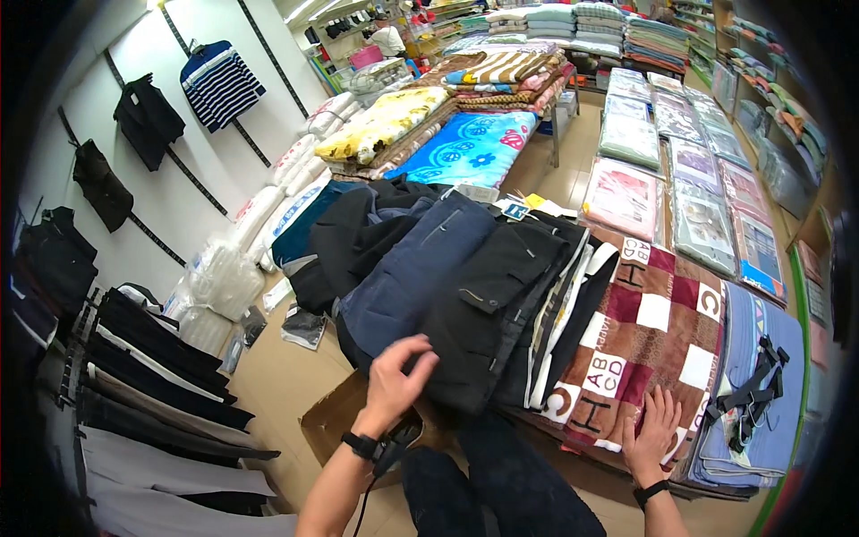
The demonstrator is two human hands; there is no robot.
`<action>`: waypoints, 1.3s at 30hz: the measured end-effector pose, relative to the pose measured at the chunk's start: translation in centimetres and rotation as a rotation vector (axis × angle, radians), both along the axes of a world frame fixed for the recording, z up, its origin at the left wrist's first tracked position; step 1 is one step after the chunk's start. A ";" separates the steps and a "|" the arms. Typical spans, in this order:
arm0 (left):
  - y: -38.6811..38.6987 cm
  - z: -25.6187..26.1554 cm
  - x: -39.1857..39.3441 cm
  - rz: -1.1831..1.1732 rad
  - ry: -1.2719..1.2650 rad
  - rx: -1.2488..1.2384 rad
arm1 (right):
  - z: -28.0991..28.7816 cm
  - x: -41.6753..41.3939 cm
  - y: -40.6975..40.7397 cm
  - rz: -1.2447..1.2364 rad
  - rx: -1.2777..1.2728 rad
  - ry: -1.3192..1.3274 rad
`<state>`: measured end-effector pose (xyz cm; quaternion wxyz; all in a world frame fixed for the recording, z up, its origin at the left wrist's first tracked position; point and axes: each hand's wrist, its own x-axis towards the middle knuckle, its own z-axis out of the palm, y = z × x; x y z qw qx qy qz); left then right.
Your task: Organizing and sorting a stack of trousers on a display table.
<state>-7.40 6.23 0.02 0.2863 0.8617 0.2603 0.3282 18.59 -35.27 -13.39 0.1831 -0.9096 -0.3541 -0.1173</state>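
Note:
My left hand (401,376) is raised beside the lower edge of a black garment with a flap pocket (463,342), its fingers curled and apart with nothing seen between them. A navy garment with a zip pocket (409,268) lies to the left of the black one, over more dark clothes. My right hand (654,426) rests flat, fingers spread, on a folded brown, maroon and white checked blanket (644,335) with printed letters. Paper tags (515,209) lie at the far end of the clothes. Several black clip hangers (751,403) sit on folded blue blankets (765,342).
An opened cardboard box (335,409) stands on the floor by my legs. Trousers hang on a rack (77,349) at the left. Packaged bedding (698,201) covers a display at the right. Patterned blankets (463,148) are stacked beyond the clothes. A person (388,39) is far back.

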 end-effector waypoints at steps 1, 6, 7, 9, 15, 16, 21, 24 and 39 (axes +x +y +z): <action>2.4 -0.9 -0.3 0.111 -0.079 0.002 | 0.0 0.0 0.0 0.000 0.000 0.001; 14.1 -4.9 -3.0 0.576 0.196 0.019 | -0.1 0.0 0.1 -0.011 -0.021 0.040; 15.6 -5.1 -3.0 0.618 0.227 -0.055 | -0.2 0.0 0.0 -0.015 -0.026 0.049; 18.0 -5.6 -3.0 0.597 0.244 -0.082 | -0.2 0.0 0.0 -0.023 -0.039 0.060; 23.9 -7.4 -3.5 0.499 0.437 -0.059 | -0.5 0.1 -0.2 -0.019 -0.077 0.053; 24.5 -7.5 -3.6 0.525 0.507 -0.024 | -0.5 0.2 -0.2 -0.020 -0.089 0.055; 26.4 -5.9 -3.1 0.435 0.573 -0.140 | -0.6 0.1 -0.3 -0.028 -0.095 0.044; 26.1 -4.4 -3.0 0.385 0.618 -0.208 | -0.6 0.1 -0.4 -0.022 -0.102 0.040; 12.6 8.2 0.8 0.312 0.230 0.157 | -0.1 0.0 0.2 -0.030 -0.051 0.029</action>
